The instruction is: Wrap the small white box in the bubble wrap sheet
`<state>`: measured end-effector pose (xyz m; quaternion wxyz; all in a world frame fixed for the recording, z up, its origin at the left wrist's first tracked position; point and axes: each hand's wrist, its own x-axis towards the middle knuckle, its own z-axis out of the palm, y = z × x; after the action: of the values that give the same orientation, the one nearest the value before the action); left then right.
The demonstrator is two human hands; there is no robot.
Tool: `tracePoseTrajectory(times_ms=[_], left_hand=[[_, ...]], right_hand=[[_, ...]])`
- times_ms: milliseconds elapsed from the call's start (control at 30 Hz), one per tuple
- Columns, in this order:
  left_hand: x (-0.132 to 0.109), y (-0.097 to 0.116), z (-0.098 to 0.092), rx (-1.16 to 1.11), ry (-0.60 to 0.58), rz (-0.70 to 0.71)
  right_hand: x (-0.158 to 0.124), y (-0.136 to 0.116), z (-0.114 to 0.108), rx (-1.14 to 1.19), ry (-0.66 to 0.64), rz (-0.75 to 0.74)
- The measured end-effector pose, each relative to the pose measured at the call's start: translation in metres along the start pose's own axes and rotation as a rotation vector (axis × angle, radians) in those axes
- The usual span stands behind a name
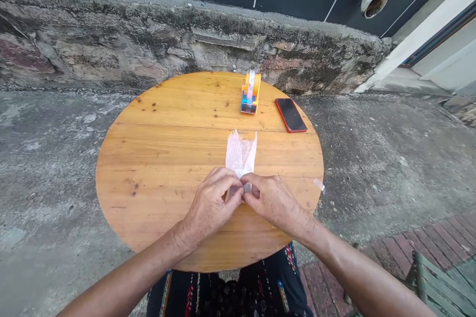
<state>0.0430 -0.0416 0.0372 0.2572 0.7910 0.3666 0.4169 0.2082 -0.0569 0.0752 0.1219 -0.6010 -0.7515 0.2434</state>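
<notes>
A folded piece of thin white paper (241,154) lies on a round wooden table (156,158), its two pointed flaps fanning away from me. My left hand (211,203) and my right hand (273,200) meet at its near end. Both pinch that near tip between thumb and fingers. The tip itself is mostly hidden under my fingers.
An orange and blue tape dispenser (250,92) stands at the table's far side, with a red-edged phone (290,115) lying face up beside it. A short strip of tape (319,185) hangs off the table's right edge. A stone wall (148,39) and concrete ground surround the table.
</notes>
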Motion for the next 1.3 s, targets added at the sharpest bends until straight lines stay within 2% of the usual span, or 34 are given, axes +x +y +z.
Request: tracePoseTrajectory(times_ms=[200,467,733,867,967,1133,1233,1300], left_hand=[[0.002,0.001,0.003,0.095,0.064,-0.082],[0.012,0.002,0.0,0.037,-0.099,-0.264],[0.015,0.005,-0.002,0.086,-0.164,-0.318],[0.012,0.006,-0.001,0.171,-0.121,-0.264],[0.009,0.005,-0.001,0.252,-0.087,-0.184],[0.013,0.001,-0.004,0.313,-0.134,-0.089],[0.02,-0.001,-0.007,0.3,-0.213,-0.119],[0.023,-0.001,-0.008,0.275,-0.251,-0.148]], right_hand=[[0.0,0.004,-0.001,-0.013,0.018,-0.027],[0.002,0.006,-0.005,0.056,-0.008,-0.048],[0.002,0.02,0.003,0.229,-0.014,-0.1],[0.0,0.04,0.003,0.373,0.141,-0.144],[0.006,0.05,-0.008,0.272,0.234,-0.182],[0.027,0.044,-0.027,-0.089,0.115,-0.323],[0.036,0.04,-0.028,-0.257,0.078,-0.344],[0.039,0.042,-0.026,-0.252,0.094,-0.348]])
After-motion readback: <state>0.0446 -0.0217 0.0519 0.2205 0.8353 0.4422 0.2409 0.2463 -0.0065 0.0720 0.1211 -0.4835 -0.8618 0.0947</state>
